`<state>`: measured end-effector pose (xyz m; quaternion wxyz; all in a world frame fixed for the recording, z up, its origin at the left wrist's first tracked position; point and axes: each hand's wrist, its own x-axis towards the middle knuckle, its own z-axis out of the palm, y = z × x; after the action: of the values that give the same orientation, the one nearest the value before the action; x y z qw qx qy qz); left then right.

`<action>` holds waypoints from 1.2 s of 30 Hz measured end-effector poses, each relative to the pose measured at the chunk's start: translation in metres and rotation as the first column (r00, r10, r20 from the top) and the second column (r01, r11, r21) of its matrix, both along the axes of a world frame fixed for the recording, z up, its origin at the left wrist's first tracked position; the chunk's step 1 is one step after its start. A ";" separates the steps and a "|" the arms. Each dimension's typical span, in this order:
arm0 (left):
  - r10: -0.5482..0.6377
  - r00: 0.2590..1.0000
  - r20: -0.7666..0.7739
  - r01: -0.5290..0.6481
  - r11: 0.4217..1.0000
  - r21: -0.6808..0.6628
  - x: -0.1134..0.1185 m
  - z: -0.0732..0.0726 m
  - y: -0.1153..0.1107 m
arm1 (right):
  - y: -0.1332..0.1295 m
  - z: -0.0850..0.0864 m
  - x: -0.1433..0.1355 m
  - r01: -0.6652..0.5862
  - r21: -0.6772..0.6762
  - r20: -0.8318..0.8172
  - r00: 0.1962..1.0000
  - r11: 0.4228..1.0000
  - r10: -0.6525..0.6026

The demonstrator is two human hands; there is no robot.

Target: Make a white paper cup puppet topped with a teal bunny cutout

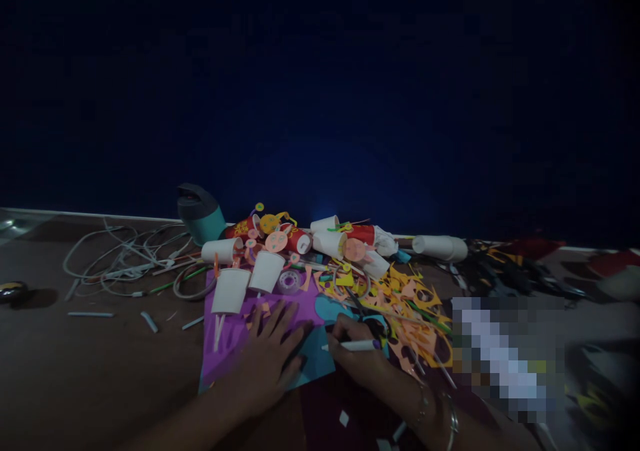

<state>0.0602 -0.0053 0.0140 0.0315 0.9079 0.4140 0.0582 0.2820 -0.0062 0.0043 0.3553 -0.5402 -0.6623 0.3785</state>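
"Cups crowd the far edge of your table (115,364). Can you make out what they hold?"

"Not from your view. The near white cup (231,291) has pale straws (219,333) showing at its lower end, and the second white cup (267,271) leans just beside it; you can't see inside either one. Behind them you have a white cup on its side (220,250), and red cups (243,227) lie among paper faces (276,241). Toward your right, the long white cups (440,247) lie sideways, seemingly nested. Your teal bottle (205,218) has a dark lid on, so its contents are hidden."

"And the pen?"

"Your right hand (354,352) has its fingers together, clamped on the white pen (357,346). Its tip end points left, out past your fingertips and over the blue paper (320,351); you can't tell whether it touches. The purple end sticks out on the other side of your grip."

"What about your other hand?"

"Your left hand (273,358) is spread with its fingers apart, palm down across the blue paper and the purple sheet (215,358). You grip nothing visible with it."
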 end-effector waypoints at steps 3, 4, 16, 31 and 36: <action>-0.006 1.000 -0.001 0.006 1.000 0.026 0.000 -0.001 0.000 | 0.001 -0.003 0.000 0.019 0.028 0.000 1.000 0.999 -0.019; -0.009 1.000 -0.005 0.009 1.000 0.028 0.000 -0.001 0.000 | 0.001 -0.004 0.000 0.016 0.033 -0.003 1.000 0.999 -0.016; -0.001 1.000 -0.031 0.002 1.000 0.028 0.000 -0.001 0.000 | 0.001 -0.009 0.002 -0.002 0.037 -0.001 1.000 0.999 0.002; -0.003 0.999 -0.037 0.003 1.000 0.014 0.001 0.001 -0.001 | 0.000 -0.006 0.003 -0.047 -0.022 0.020 0.999 0.999 0.047; 0.011 0.999 -0.034 -0.011 1.000 -0.011 0.001 0.001 -0.001 | -0.001 -0.004 0.002 -0.051 -0.031 0.021 0.998 0.998 0.052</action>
<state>0.0615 -0.0060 0.0153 0.0291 0.9062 0.4198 0.0405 0.2835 -0.0071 0.0008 0.3299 -0.5325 -0.6740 0.3917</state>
